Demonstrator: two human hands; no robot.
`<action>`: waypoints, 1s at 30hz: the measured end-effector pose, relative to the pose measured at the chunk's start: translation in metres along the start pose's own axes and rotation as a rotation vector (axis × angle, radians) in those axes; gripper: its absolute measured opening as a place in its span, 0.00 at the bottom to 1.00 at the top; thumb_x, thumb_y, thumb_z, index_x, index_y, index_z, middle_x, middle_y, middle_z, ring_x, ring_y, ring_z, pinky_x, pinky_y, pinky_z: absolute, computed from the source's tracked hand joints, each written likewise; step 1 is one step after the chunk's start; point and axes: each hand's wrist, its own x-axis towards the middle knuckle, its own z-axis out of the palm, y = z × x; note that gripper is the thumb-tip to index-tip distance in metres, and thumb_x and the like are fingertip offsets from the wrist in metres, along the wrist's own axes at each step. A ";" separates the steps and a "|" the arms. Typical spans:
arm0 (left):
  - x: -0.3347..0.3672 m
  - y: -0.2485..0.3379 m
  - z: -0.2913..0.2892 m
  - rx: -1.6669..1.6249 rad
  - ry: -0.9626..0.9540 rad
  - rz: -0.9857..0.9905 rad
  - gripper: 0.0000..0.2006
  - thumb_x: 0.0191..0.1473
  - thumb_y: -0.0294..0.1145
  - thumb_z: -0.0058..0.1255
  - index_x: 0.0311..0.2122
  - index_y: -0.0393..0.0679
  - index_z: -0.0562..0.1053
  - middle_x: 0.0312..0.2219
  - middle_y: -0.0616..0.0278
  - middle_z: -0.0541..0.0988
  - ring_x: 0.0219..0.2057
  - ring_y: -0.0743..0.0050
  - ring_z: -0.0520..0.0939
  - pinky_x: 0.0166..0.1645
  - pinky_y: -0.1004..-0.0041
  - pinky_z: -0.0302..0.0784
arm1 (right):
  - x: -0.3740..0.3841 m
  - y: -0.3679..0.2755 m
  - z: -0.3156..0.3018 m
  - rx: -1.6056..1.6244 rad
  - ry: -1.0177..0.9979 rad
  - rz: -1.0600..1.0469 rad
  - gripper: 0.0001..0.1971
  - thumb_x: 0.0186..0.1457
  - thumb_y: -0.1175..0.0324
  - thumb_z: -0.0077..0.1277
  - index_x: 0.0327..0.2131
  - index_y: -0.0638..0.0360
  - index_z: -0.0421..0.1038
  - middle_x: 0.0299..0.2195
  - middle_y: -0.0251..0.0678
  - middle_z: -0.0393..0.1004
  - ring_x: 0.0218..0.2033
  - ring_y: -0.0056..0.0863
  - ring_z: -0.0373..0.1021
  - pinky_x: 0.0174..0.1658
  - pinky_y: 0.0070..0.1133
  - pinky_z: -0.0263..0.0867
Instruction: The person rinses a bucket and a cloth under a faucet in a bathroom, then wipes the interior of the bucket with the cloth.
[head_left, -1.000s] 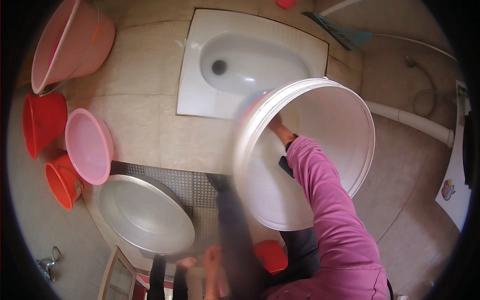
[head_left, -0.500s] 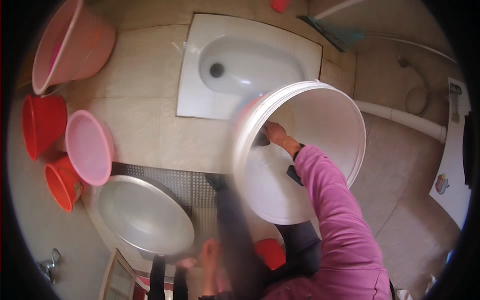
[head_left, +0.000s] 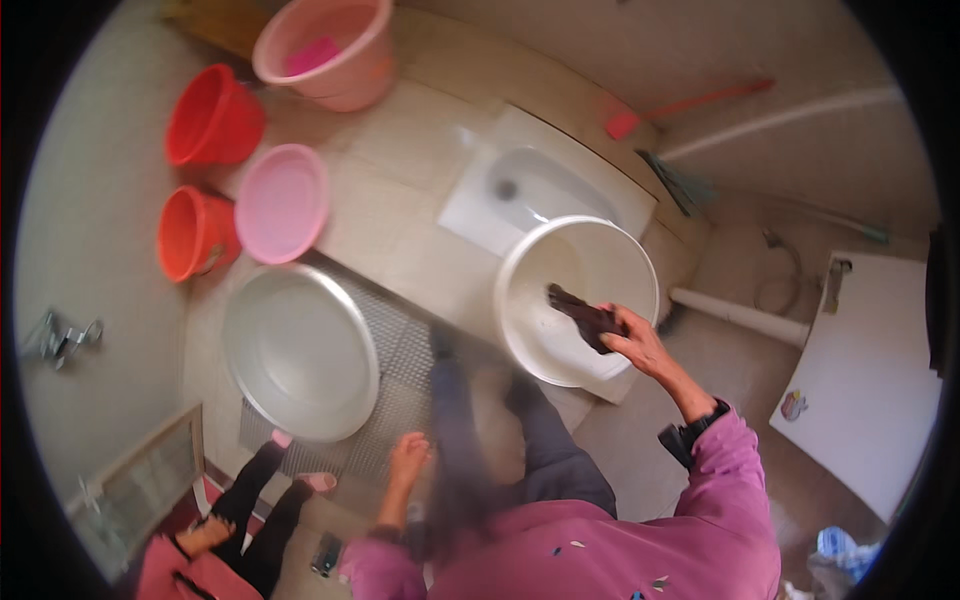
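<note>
Head view: my right hand has its thumb and fingers pinched firmly round the near end of a dark bundle, cloth by its look; the bundle lies over the mouth of the white tub, its long axis slanting from my grip away from me and to my left; as I judge it, what counts is the bundle against the rim, since my fingers appear over the tub's right side while the far tip points inward; whether that tip touches the tub I cannot tell; of my 2 hands the right is much the nearer, while my left hand is well apart from the tub, near the metal basin, its fingers partly curled, nothing seen in them, how far they part too small to tell; 0.5 s ago my right hand was down inside the tub, with the bundle low by its left wall; now hand and bundle show farther right, the forearm outside the opening; the view has swung too, so the tub looks smaller and more of another person shows at lower left.
</note>
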 end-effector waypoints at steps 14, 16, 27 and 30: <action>-0.061 -0.091 -0.020 -0.006 0.331 0.170 0.14 0.35 0.31 0.42 0.33 0.42 0.64 0.20 0.61 0.70 0.14 0.77 0.69 0.19 0.77 0.65 | -0.071 -0.030 -0.009 -0.445 0.003 -0.211 0.13 0.42 0.66 0.43 0.30 0.66 0.64 0.25 0.41 0.67 0.25 0.24 0.62 0.29 0.20 0.59; -0.032 -0.134 -0.032 0.109 0.430 0.422 0.14 0.34 0.31 0.41 0.32 0.42 0.65 0.18 0.60 0.70 0.14 0.76 0.69 0.19 0.76 0.65 | -0.075 -0.055 0.009 -0.359 -0.020 -0.316 0.12 0.41 0.67 0.44 0.28 0.69 0.64 0.22 0.40 0.67 0.22 0.23 0.62 0.27 0.19 0.59; -0.076 -0.109 -0.065 0.098 0.680 0.255 0.11 0.34 0.33 0.41 0.28 0.43 0.66 0.15 0.62 0.70 0.12 0.75 0.70 0.17 0.74 0.65 | -0.002 -0.009 -0.025 -0.699 -0.166 -0.279 0.10 0.40 0.69 0.44 0.26 0.69 0.63 0.24 0.41 0.67 0.23 0.26 0.63 0.27 0.22 0.61; -0.087 -0.116 -0.060 0.066 0.682 0.248 0.11 0.34 0.33 0.42 0.28 0.42 0.65 0.16 0.61 0.71 0.14 0.74 0.70 0.18 0.74 0.65 | 0.005 -0.005 -0.022 -0.548 -0.235 -0.064 0.10 0.41 0.68 0.43 0.26 0.67 0.63 0.22 0.37 0.65 0.22 0.24 0.61 0.25 0.19 0.59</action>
